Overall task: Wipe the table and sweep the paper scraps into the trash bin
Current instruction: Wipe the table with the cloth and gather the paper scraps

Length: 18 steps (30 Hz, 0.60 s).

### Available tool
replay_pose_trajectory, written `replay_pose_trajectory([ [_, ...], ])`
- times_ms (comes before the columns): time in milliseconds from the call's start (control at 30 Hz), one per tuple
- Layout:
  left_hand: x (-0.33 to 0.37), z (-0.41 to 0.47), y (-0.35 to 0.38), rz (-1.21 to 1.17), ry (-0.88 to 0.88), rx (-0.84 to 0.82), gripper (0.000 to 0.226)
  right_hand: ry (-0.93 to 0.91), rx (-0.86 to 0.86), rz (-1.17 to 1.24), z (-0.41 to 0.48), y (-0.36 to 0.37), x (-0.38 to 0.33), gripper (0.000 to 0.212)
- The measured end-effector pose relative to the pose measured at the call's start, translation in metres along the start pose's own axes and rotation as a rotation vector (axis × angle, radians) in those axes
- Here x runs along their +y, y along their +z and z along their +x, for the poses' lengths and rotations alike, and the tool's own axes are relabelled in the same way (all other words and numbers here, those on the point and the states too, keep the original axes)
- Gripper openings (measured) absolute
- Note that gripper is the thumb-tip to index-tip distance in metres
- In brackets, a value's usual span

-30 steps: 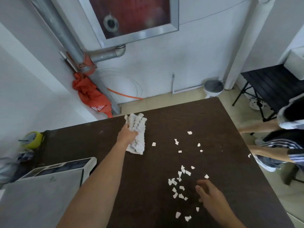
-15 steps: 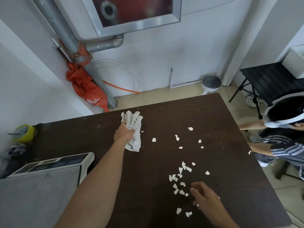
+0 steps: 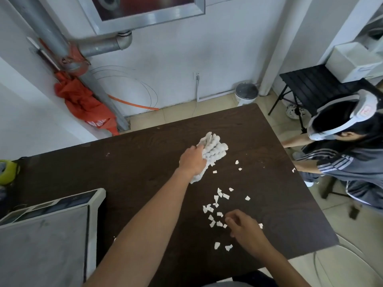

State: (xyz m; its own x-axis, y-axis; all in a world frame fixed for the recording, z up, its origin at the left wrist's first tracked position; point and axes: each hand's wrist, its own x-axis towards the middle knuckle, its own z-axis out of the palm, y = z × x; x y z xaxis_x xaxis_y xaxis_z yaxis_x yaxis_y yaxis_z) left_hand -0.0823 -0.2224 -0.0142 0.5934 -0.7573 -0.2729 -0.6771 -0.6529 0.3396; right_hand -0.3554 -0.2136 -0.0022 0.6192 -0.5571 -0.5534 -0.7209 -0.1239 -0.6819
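Note:
My left hand (image 3: 192, 161) grips a white knobbly cloth (image 3: 212, 151) and presses it flat on the dark brown table (image 3: 145, 162), near the table's far middle. Several white paper scraps (image 3: 216, 204) lie scattered to the right of the cloth and toward me. My right hand (image 3: 245, 229) rests on the table at the near end of the scrap cluster, fingers curled loosely, and holds nothing that I can see. A small white trash bin (image 3: 246, 94) with a grey lid stands on the floor beyond the table's far right corner.
A grey-white flat device (image 3: 51, 235) covers the table's near left. A yellow-green object (image 3: 7, 171) sits at the left edge. A seated person (image 3: 348, 154) wearing a headset is close to the table's right side. A black slatted side table (image 3: 315, 83) stands behind them.
My left hand has pushed the cloth to the right, toward the scraps. My right hand has curled its fingers near the scrap cluster. The seated person leaned further into view.

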Motion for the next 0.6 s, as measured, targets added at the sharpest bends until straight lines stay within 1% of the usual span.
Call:
replay_pose_trajectory([
  [67,0.004,-0.007,0.003,0.060,0.054,-0.041,0.057,-0.008,0.007,0.009,-0.001,0.002,-0.001,0.008],
  [167,0.006,-0.026,0.008,0.079,0.151,-0.103,0.058,-0.011,0.013,0.017,-0.002,0.004,-0.004,0.009],
  [233,0.008,-0.044,0.013,0.081,0.223,-0.140,0.060,-0.044,0.022,-0.025,-0.001,0.006,-0.007,0.011],
  [300,0.008,-0.062,0.018,0.084,0.277,-0.175,0.060,-0.131,0.064,-0.153,-0.001,0.007,-0.013,0.013],
  [367,0.008,-0.076,0.020,0.101,0.295,-0.191,0.060,-0.290,0.222,-0.363,0.002,0.008,-0.021,0.019],
  [400,0.007,-0.082,0.020,0.119,0.301,-0.189,0.062,-0.374,0.303,-0.436,0.005,0.008,-0.026,0.026],
  [467,0.004,-0.093,0.017,0.152,0.310,-0.166,0.072,-0.495,0.367,-0.549,0.015,0.007,-0.034,0.050],
  [533,-0.001,-0.105,0.015,0.138,0.290,-0.110,0.080,-0.551,0.332,-0.664,0.032,0.005,-0.037,0.076],
  [567,-0.004,-0.110,0.015,0.115,0.269,-0.081,0.079,-0.574,0.313,-0.740,0.041,0.005,-0.038,0.084],
  [600,-0.006,-0.114,0.015,0.094,0.245,-0.054,0.075,-0.600,0.293,-0.827,0.050,0.004,-0.040,0.087],
])
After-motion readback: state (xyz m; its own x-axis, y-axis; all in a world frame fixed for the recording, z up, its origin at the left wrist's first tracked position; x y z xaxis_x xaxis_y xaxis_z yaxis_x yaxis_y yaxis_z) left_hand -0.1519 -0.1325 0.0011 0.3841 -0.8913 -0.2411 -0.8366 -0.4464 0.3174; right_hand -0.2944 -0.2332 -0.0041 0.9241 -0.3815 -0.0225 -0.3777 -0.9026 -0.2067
